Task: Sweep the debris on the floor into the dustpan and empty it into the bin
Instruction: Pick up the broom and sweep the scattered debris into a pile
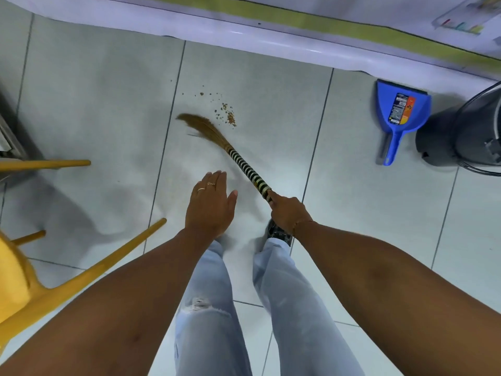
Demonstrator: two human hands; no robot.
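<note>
A: How is the scene laid out, from the biggest thing down?

B: The tiled floor (366,213) carries everything. A dark bin (477,131) is set at its right edge, below the white counter front, and the blue dustpan (401,109) is laid just beside the bin, mouth toward the counter. A yellow stool (54,280) is tipped at the lower left. The broom (217,137) is held by its striped handle, bristles on the floor just left of the debris (227,115), which is scattered near the middle, well apart from the dustpan.

A: And the grip?

B: The right hand (287,213) is clamped on the handle's end. The left hand (210,204) is spread flat and empty, holding nothing.

A: What could go wrong?

B: The crumbs are light and loose, so they could be flicked wide by a hard one-handed stroke, some under the counter. The dustpan is unheld, so it may be pushed away by the bristles. A stool leg could be caught on a backswing.
</note>
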